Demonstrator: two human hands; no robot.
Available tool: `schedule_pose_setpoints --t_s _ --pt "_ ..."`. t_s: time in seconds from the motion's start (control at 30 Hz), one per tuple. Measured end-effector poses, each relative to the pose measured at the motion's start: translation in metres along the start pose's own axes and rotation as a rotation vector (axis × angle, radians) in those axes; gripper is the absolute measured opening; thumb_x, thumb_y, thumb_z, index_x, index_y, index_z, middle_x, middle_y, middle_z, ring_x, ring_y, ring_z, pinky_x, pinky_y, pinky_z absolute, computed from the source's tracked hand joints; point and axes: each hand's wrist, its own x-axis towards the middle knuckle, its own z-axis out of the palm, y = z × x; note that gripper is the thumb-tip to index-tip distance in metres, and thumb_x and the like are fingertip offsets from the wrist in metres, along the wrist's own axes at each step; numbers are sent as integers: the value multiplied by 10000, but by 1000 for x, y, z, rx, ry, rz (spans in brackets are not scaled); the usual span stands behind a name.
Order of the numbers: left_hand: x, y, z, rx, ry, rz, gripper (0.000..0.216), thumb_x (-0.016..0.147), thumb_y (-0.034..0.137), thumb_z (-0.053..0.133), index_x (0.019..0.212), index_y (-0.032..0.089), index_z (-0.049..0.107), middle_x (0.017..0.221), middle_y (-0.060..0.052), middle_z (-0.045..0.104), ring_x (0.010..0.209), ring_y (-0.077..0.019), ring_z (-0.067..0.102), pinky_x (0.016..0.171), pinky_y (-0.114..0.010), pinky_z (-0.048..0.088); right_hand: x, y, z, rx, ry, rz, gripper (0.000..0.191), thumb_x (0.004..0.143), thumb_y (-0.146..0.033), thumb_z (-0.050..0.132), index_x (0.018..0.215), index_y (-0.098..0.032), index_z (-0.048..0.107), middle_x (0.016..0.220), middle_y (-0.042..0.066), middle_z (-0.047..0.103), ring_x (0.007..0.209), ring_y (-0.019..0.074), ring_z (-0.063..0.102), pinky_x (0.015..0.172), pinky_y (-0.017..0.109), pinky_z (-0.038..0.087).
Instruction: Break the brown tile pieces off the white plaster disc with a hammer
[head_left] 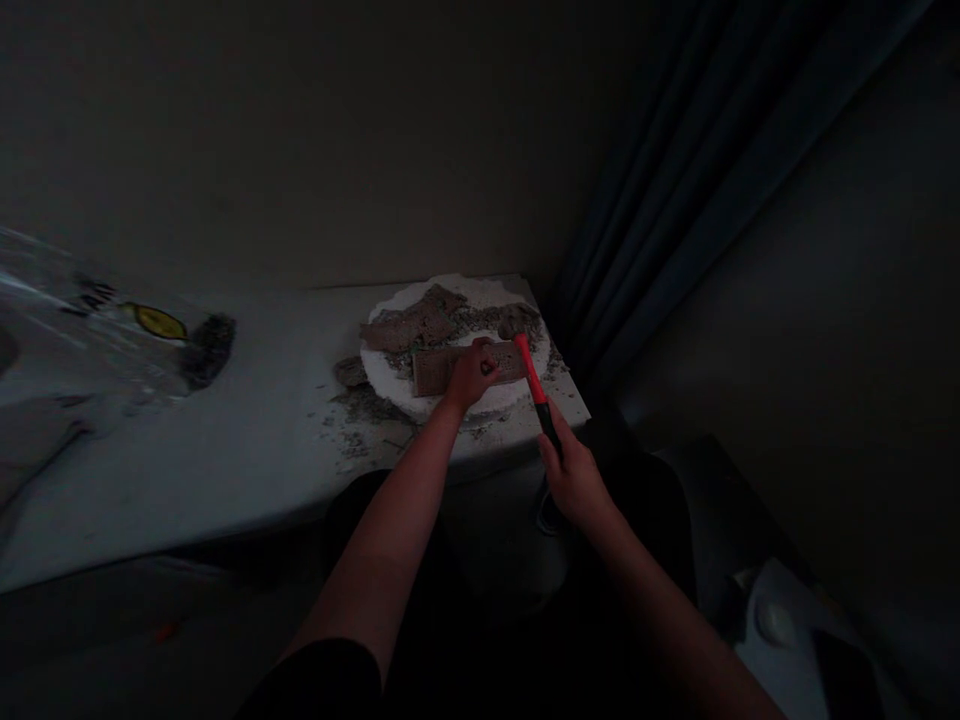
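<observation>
My right hand (pixel 576 475) is wrapped round the black grip of a hammer (pixel 534 378) with a red upper handle. Its dusty grey head is at the right side of a round white board (pixel 386 385), hard to make out in the dim light. A flat brown rectangular slab (pixel 431 372) with a patterned face lies across that board. Over the slab's middle is my left hand (pixel 471 375), thumb and fingers curled together; what they pinch is too small and dark to name. Broken brown pieces (pixel 412 325) and grey crumbs lie behind the slab.
The board stands on a white table (pixel 262 450) near its right end. Grey rubble (pixel 367 400) is scattered left of the board. A clear plastic bag (pixel 112 320) with a yellow label lies farther left. Dark curtains (pixel 675 180) hang at right; a wall stands behind.
</observation>
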Motion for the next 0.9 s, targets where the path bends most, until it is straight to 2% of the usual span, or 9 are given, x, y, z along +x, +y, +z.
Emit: schedule_pose_setpoints --t_s 0.13,0.27,0.37,0.53,0.67,0.9 --pt "0 -1 0 -7 1 -14 501 756 193 688 1215 203 488 767 26 651 691 -140 626 666 -247 462 -2 1 1 20 -23 -3 596 980 -315 420 1549 -187 299 1415 120 559 1283 256 546 1061 399 435" --pt "0 0 0 -6 -2 11 519 751 161 672 1230 193 474 745 35 640 669 -127 602 668 -241 448 0 1 -1 10 7 2 607 980 -318 423 1558 -209 274 1385 109 589 1281 249 549 1060 396 435" --pt "-1 2 -1 7 -5 -16 512 759 185 665 1233 194 471 760 26 647 683 -134 609 652 -239 443 2 1 -3 -10 -22 24 596 972 -309 434 1545 -198 311 1356 109 613 1289 247 542 1063 398 432" --pt "-2 1 0 -2 -9 -4 531 760 188 661 1254 190 468 748 35 644 670 -122 602 667 -236 446 3 -1 -7 -11 30 -17 599 978 -317 427 1553 -220 290 1404 103 573 1302 236 529 1072 381 422" --pt "0 -2 2 -2 -6 -14 539 758 196 653 1259 193 457 758 27 645 682 -135 609 657 -245 451 2 0 -4 -42 -39 30 592 970 -298 436 1543 -202 318 1322 121 635 1261 260 567 1043 402 444" --pt "1 -4 2 20 -19 -5 561 751 197 666 1271 188 456 716 40 620 656 -140 593 655 -256 452 0 -4 -1 -49 -20 29 602 975 -311 430 1555 -242 282 1348 102 619 1227 253 595 1021 394 459"
